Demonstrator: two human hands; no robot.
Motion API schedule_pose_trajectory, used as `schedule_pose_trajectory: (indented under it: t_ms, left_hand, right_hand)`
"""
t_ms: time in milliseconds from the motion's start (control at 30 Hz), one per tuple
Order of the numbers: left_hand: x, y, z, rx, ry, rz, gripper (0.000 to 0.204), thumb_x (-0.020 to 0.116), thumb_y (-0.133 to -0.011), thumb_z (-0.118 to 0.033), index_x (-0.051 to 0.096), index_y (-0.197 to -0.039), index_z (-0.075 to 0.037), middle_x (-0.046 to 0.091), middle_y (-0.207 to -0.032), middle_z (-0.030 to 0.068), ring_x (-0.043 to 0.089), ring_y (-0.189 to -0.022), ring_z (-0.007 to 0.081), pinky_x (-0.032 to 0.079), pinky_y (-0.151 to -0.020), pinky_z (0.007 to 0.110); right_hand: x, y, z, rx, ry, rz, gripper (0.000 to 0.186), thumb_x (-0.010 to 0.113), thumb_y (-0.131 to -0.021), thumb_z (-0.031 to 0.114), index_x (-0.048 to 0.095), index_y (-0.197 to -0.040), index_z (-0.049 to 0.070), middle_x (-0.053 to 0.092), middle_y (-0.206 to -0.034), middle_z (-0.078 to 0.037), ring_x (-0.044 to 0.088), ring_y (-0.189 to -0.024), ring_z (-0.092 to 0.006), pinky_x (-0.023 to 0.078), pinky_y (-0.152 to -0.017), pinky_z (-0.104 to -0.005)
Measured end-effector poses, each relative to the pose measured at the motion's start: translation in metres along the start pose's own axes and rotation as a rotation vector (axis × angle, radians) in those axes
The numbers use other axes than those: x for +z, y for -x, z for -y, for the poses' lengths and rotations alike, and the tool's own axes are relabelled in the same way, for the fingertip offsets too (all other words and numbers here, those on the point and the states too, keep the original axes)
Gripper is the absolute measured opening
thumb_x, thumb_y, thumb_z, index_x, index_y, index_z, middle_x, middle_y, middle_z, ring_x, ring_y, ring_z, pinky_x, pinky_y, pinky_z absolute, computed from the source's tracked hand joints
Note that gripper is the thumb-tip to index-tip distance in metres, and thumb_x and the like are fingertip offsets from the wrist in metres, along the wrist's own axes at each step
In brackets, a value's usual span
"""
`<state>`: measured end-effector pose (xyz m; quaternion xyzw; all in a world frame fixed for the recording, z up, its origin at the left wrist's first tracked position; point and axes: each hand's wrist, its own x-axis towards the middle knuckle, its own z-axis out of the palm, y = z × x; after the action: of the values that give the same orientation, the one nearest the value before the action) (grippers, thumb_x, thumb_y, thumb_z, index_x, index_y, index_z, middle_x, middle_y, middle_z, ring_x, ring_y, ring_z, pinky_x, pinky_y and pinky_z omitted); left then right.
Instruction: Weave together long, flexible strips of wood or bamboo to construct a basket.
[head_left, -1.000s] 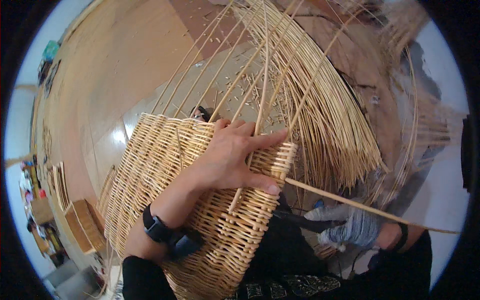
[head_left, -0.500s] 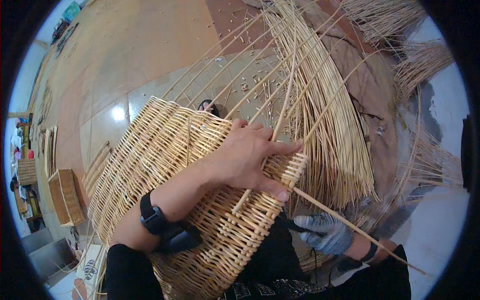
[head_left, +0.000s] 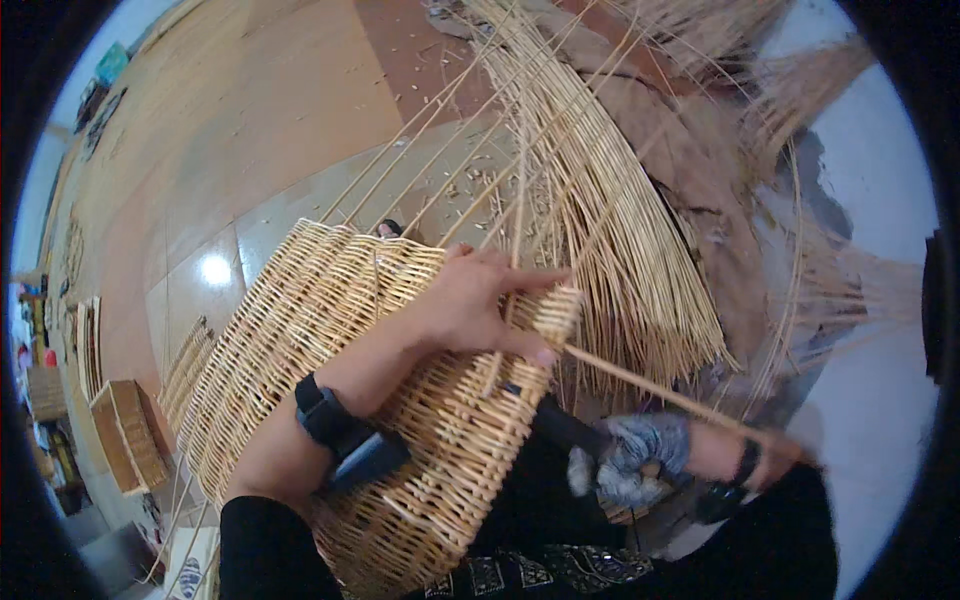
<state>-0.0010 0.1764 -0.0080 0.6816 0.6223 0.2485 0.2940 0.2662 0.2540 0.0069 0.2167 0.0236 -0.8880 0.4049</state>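
A large woven wicker basket (head_left: 290, 310) of pale rods leans across my lap, tilted, with long uncut rods sticking out past its far edge. My left hand (head_left: 480, 300), bare, grips the basket near its far right corner, with fingers over the edge and thumb on the woven face. My right hand (head_left: 640, 460), in a grey knitted glove, is closed round a black tool (head_left: 570, 425). That tool's far end meets the basket's right edge, below my left thumb; its kind is unclear. One loose rod (head_left: 660, 393) juts from the corner above my right wrist.
A big bundle of peeled rods (head_left: 640, 240) lies on brown cloth (head_left: 690, 170) to the right. More thin rods (head_left: 810, 90) are heaped behind it. Short offcuts (head_left: 480, 180) litter the floor. A wooden-looking tray or box (head_left: 130, 435) stands at the left beside woven panels (head_left: 185, 370).
My right hand has turned and now holds the black tool up against the basket's edge. The whole view has shifted slightly; my left hand keeps its place on the basket.
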Motion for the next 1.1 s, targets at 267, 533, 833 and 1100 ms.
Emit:
schedule_pose_trajectory:
  t_ms: [267, 533, 833, 1100]
  left_hand:
    - [0.003, 0.001, 0.018, -0.024, 0.004, -0.052, 0.078, 0.064, -0.066, -0.052, 0.038, -0.13, -0.015, 0.05, -0.113, 0.0164, 0.045, -0.108, 0.0306, 0.027, -0.097, 0.042]
    - [-0.029, 0.05, -0.137, 0.18, 0.389, 0.395, 0.071, 0.051, -0.079, -0.001, 0.011, -0.137, -0.009, 0.039, -0.127, 0.0209, 0.044, -0.113, 0.0288, 0.037, -0.095, 0.037]
    - [-0.005, 0.047, -0.019, 0.165, -0.214, 0.035, 0.1, 0.061, -0.058, -0.067, 0.028, -0.134, -0.011, 0.027, -0.139, 0.0109, 0.021, -0.129, 0.0338, 0.012, -0.103, 0.054]
    - [0.001, 0.033, -0.008, 0.145, -0.237, 0.006, 0.099, 0.059, -0.057, -0.07, 0.031, -0.133, -0.014, 0.03, -0.138, 0.0058, 0.025, -0.127, 0.0321, 0.012, -0.102, 0.054]
  right_hand:
    - [0.064, -0.005, 0.02, 0.169, 1.587, -1.08, 0.033, 0.061, -0.077, 0.025, 0.055, -0.102, 0.003, 0.059, -0.074, -0.014, 0.057, -0.054, -0.021, 0.045, -0.047, -0.0309]
    - [0.094, 0.032, -0.031, -1.2, 1.211, -1.017, 0.038, 0.059, -0.081, 0.031, 0.057, -0.101, -0.001, 0.062, -0.086, -0.007, 0.058, -0.079, -0.016, 0.048, -0.071, -0.0284]
    - [0.029, 0.015, -0.116, -1.675, 0.53, -1.095, 0.032, 0.058, -0.081, 0.024, 0.057, -0.086, -0.007, 0.062, -0.077, -0.017, 0.06, -0.057, -0.0221, 0.052, -0.055, -0.033]
    - [0.015, 0.014, -0.093, -1.694, 0.491, -1.128, 0.032, 0.058, -0.08, 0.031, 0.053, -0.075, 0.0, 0.059, -0.071, -0.013, 0.058, -0.061, -0.0217, 0.051, -0.056, -0.0325]
